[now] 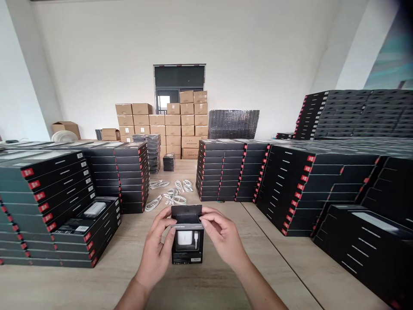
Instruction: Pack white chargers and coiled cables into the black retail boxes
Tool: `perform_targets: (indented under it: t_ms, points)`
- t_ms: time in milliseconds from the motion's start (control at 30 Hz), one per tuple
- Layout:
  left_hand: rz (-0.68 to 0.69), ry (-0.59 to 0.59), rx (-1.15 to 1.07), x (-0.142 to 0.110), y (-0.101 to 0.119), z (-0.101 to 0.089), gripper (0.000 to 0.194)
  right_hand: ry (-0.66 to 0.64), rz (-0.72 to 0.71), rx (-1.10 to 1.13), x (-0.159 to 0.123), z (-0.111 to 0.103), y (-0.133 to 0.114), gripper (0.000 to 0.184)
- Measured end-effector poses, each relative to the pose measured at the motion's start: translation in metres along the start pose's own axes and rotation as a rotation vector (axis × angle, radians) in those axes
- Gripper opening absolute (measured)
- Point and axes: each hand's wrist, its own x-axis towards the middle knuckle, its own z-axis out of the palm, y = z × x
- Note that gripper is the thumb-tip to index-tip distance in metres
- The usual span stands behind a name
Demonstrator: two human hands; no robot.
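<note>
Upright on the wooden table in front of me stands a small black box (188,255) with its top flap raised. Through its front window show a white charger (185,238) and a white cable plug (196,239). My left hand (158,245) grips the box's upper left edge, thumb on the front. At the upper right corner, my right hand (222,234) pinches the box's edge near the raised flap. Beyond the box lie several coiled white cables (176,199).
Stacks of flat black boxes with red tabs rise at the left (61,172) and right (287,185). A white charger (94,209) lies on a lower left stack. Farther back are small dark packs (169,162) and piled brown cartons (172,131). A seam (274,245) crosses the tabletop.
</note>
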Motion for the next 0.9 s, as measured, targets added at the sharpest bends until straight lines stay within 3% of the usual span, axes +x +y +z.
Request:
perform_targets:
  t_ms: [100, 200, 300, 400, 600, 900]
  points:
    - [-0.033, 0.052, -0.151, -0.001, 0.003, 0.001, 0.012, 0.032, -0.020, 0.020, -0.001, 0.000, -0.007, 0.007]
    - [-0.043, 0.027, -0.217, -0.001, 0.007, -0.001, 0.019, -0.051, -0.057, -0.025, -0.003, 0.000, -0.015, 0.013]
    - [-0.003, -0.037, -0.164, 0.001, 0.010, -0.006, 0.015, -0.124, -0.107, -0.101, -0.003, 0.001, -0.020, 0.008]
    - [0.013, -0.015, -0.117, 0.004, 0.013, -0.010, 0.014, -0.099, -0.112, -0.117, -0.002, 0.002, -0.021, 0.008]
    - [0.044, -0.013, -0.044, 0.004, 0.016, -0.011, 0.019, -0.125, -0.068, -0.096, 0.000, 0.001, -0.022, 0.011]
    - [0.087, -0.072, 0.086, 0.003, 0.008, -0.014, 0.023, -0.270, 0.023, -0.090, 0.002, -0.012, -0.011, 0.015]
